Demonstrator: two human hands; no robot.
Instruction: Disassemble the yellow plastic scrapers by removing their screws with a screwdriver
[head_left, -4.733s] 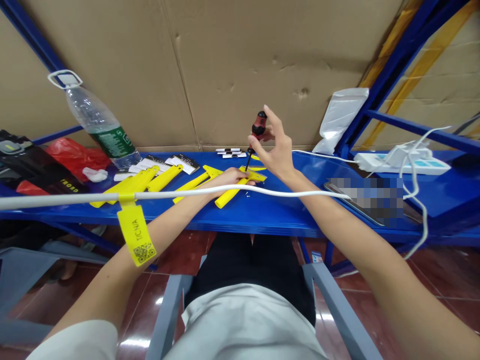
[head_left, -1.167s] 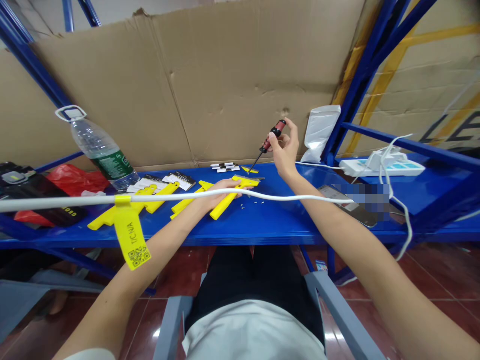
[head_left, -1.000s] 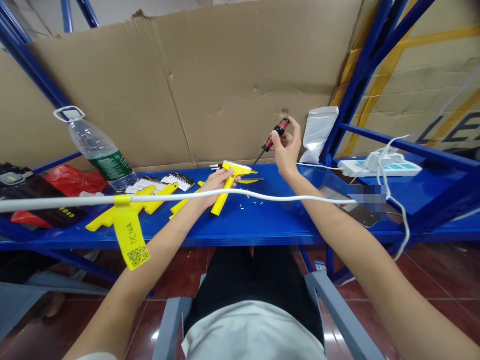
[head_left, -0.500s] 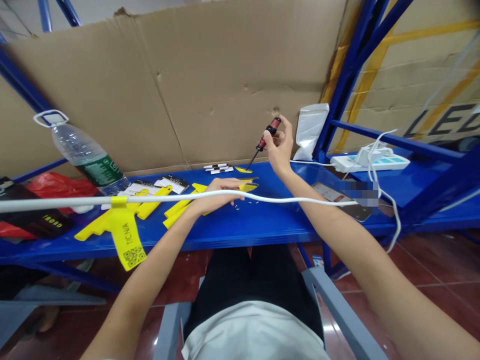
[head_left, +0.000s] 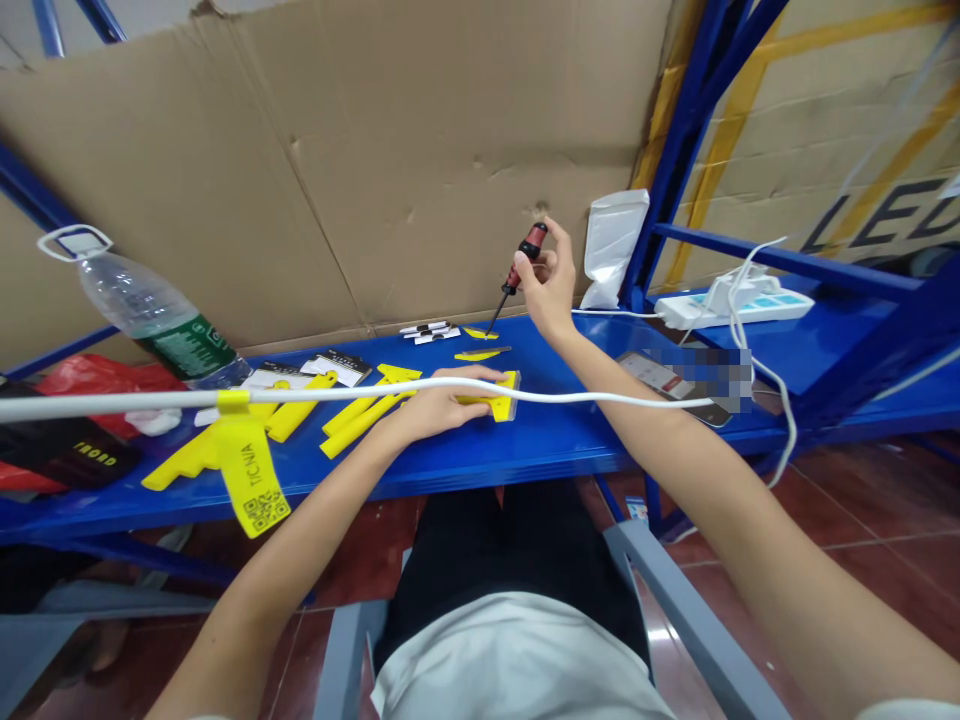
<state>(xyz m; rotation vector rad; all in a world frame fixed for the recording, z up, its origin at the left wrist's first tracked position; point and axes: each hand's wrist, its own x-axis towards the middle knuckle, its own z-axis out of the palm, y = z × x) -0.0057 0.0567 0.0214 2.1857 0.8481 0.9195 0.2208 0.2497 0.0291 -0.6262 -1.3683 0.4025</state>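
Observation:
My right hand [head_left: 553,293] grips a red and black screwdriver [head_left: 529,250] by its handle. The thin shaft slants down to the left, its tip beside a small yellow piece [head_left: 478,333] at the back of the table. In my left hand [head_left: 441,408] is a yellow scraper [head_left: 502,409] with a wide head and a clear edge, held low over the table. The fingers and a white cable partly cover it. Another flat yellow piece with a dark strip [head_left: 481,354] lies just behind that head. Several yellow scraper parts [head_left: 364,418] lie left of my left hand.
A white cable [head_left: 600,398] crosses the view above the table, carrying a yellow tag [head_left: 251,465]. A water bottle [head_left: 161,310] leans at the left. A phone [head_left: 660,375], white power strip [head_left: 739,302] and white pouch [head_left: 615,245] are at the right.
My left hand has turned the yellow scraper so that its wide head shows, nearer to me, covering the small screws. The screwdriver stays in my right hand. The view has shifted slightly.

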